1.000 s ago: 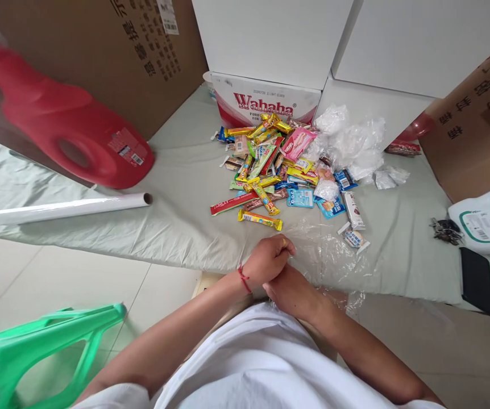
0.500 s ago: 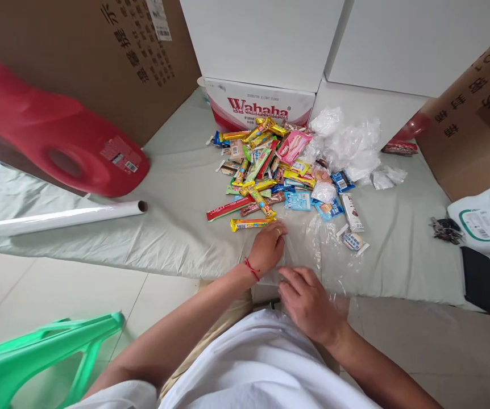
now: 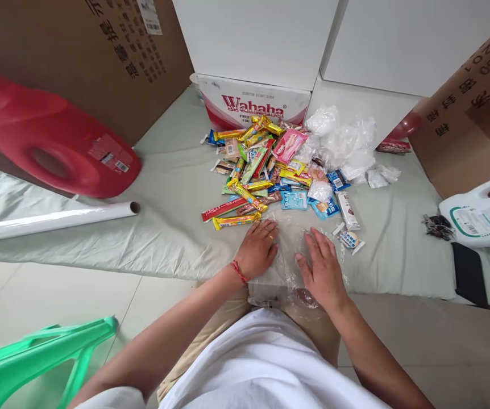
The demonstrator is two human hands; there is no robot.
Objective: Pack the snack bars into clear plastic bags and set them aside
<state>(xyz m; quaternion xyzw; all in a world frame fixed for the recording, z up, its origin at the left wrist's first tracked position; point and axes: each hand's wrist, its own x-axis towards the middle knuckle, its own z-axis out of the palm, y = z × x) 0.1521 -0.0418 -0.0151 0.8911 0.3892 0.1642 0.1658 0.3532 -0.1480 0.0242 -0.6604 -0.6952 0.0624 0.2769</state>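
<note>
A clear plastic bag or sheet (image 3: pixel 287 261) lies at the front of the cloth-covered surface, and part of it hangs over the edge near my lap. My left hand (image 3: pixel 258 249) rests flat on its left side, fingers stretched out, close to a yellow wrapped snack bar (image 3: pixel 236 221). On the right side of the plastic my right hand (image 3: pixel 322 267) lies with fingers spread. Just beyond both hands is a heap of wrapped snacks (image 3: pixel 266 165). A blue snack packet (image 3: pixel 294 200) sits nearest the plastic's far end.
Crumpled clear plastic (image 3: pixel 347 142) lies right of the heap, before white boxes. A Wahaha carton (image 3: pixel 253 102) stands behind. At left are a red jug (image 3: pixel 66 142) and a white roll (image 3: pixel 57 220). A white jug (image 3: pixel 484 213) and black phone (image 3: pixel 470 275) are at right; a green stool (image 3: pixel 49 352) is below.
My right hand has moved forward and right from the table edge onto the plastic, its fingers now spread. My left hand has flattened, and the plastic looks more spread out.
</note>
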